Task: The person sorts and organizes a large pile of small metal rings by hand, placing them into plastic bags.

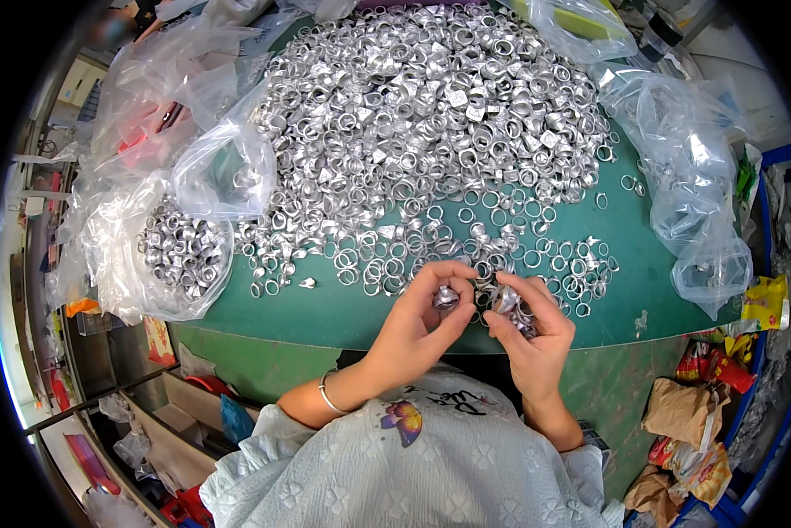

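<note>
Several silver rings [446, 298] sit in my left hand [417, 321], its fingers curled around them above the table's near edge. Close beside it, my right hand [536, 330] is closed over more silver rings [511, 308], with thumb and fingertips curved inward. The two hands almost meet at the fingertips. Just beyond them, loose rings [386, 251] lie scattered on the green tabletop [281, 321]. Behind these rises a large heap of silver rings [430, 106]. My palms are partly hidden, so how many rings each hand holds cannot be made out.
At the left, a clear plastic bag [184, 255] holds a pile of rings, with another open bag [228, 172] above it. Crumpled clear bags [686, 167] lie along the right edge. Shelves with boxes stand lower left [184, 414]; snack packets [717, 365] and paper bags [686, 409] sit lower right.
</note>
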`<action>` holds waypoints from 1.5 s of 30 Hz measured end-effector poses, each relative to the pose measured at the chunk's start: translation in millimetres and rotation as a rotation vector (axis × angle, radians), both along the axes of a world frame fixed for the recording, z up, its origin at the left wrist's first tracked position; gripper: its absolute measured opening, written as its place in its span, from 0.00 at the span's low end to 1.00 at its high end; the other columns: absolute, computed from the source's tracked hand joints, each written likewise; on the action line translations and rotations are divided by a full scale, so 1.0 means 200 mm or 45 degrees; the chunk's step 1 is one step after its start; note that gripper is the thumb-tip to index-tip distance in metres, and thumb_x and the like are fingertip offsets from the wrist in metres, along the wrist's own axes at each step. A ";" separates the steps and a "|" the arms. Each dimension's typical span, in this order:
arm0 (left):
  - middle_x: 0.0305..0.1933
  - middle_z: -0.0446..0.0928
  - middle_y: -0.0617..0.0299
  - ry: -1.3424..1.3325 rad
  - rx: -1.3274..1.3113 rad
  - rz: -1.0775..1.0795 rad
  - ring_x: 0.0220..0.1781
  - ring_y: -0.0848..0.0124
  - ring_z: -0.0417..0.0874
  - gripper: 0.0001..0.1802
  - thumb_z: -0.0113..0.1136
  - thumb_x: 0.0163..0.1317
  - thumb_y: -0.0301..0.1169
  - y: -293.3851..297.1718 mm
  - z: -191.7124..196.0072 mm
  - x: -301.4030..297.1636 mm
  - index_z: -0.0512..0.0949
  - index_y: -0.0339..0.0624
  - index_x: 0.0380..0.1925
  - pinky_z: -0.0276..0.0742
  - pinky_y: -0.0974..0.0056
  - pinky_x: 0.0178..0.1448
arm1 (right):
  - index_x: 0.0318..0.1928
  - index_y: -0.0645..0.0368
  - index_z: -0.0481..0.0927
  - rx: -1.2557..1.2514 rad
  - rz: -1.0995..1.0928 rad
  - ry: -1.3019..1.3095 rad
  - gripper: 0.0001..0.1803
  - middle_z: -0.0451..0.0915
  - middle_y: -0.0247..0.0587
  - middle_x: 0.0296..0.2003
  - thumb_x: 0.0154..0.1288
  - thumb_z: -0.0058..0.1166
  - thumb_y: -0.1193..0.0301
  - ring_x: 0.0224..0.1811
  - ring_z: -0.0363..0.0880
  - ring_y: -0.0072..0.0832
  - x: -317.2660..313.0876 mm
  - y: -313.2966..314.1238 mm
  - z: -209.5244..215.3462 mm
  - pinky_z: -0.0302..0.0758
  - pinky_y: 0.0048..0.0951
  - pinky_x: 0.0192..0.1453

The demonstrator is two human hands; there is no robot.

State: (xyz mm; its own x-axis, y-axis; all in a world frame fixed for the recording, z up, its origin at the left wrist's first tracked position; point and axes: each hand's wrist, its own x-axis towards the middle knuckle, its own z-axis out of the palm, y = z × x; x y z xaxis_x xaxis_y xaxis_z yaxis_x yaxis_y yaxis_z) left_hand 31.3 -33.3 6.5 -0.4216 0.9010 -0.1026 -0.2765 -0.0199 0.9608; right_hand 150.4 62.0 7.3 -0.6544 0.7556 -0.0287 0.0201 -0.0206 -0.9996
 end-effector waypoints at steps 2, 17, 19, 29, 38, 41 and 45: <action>0.41 0.67 0.62 -0.124 0.021 -0.060 0.38 0.80 0.67 0.20 0.45 0.59 0.18 -0.01 0.00 -0.02 0.60 0.38 0.53 0.67 0.74 0.39 | 0.44 0.64 0.77 0.020 -0.010 -0.006 0.22 0.72 0.35 0.30 0.44 0.60 0.83 0.29 0.68 0.19 0.00 0.00 0.00 0.66 0.18 0.34; 0.32 0.74 0.58 -0.287 -0.040 -0.118 0.21 0.81 0.63 0.14 0.46 0.63 0.23 -0.04 0.00 -0.07 0.67 0.37 0.48 0.59 0.78 0.25 | 0.43 0.63 0.78 0.124 0.042 -0.038 0.22 0.74 0.37 0.35 0.42 0.60 0.84 0.32 0.71 0.22 0.00 0.00 0.00 0.68 0.19 0.36; 0.31 0.74 0.61 -0.198 -0.077 -0.129 0.21 0.82 0.63 0.15 0.48 0.62 0.24 -0.04 0.00 -0.07 0.68 0.37 0.49 0.60 0.79 0.25 | 0.43 0.63 0.78 0.092 0.052 -0.048 0.22 0.75 0.38 0.37 0.42 0.59 0.84 0.34 0.72 0.23 0.01 0.00 0.01 0.68 0.19 0.37; 0.37 0.73 0.62 -0.187 -0.053 -0.115 0.28 0.81 0.66 0.20 0.45 0.63 0.24 -0.05 0.03 -0.04 0.65 0.36 0.56 0.65 0.76 0.31 | 0.43 0.65 0.77 0.161 0.093 -0.025 0.22 0.76 0.41 0.38 0.42 0.59 0.85 0.33 0.74 0.23 0.00 -0.01 0.02 0.70 0.20 0.37; 0.41 0.74 0.63 -0.125 0.003 -0.049 0.33 0.82 0.68 0.19 0.53 0.57 0.19 -0.06 0.04 -0.02 0.69 0.35 0.51 0.69 0.76 0.37 | 0.42 0.66 0.77 0.447 0.087 -0.010 0.21 0.76 0.43 0.37 0.42 0.59 0.86 0.32 0.75 0.25 0.00 -0.01 0.06 0.72 0.22 0.35; 0.42 0.73 0.63 -0.118 0.058 0.000 0.35 0.82 0.69 0.18 0.55 0.55 0.18 -0.06 0.04 0.00 0.70 0.33 0.48 0.70 0.75 0.40 | 0.42 0.66 0.78 0.535 0.083 0.020 0.21 0.77 0.45 0.37 0.41 0.59 0.86 0.34 0.76 0.27 -0.01 -0.01 0.07 0.73 0.23 0.36; 0.47 0.72 0.53 -0.054 0.031 -0.042 0.47 0.71 0.75 0.18 0.55 0.54 0.15 -0.07 0.05 -0.02 0.69 0.28 0.47 0.74 0.68 0.50 | 0.41 0.66 0.78 0.606 0.062 0.036 0.20 0.78 0.48 0.37 0.41 0.59 0.86 0.35 0.78 0.31 -0.01 -0.02 0.06 0.74 0.24 0.36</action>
State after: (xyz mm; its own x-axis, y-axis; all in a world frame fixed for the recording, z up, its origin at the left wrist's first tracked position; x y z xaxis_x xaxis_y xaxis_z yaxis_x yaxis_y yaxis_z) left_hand 28.0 -48.3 17.3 -0.3875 0.9167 -0.0973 -0.3177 -0.0337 0.9476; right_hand 149.3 58.1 20.0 -0.6851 0.6487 0.3314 -0.0178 0.4400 -0.8978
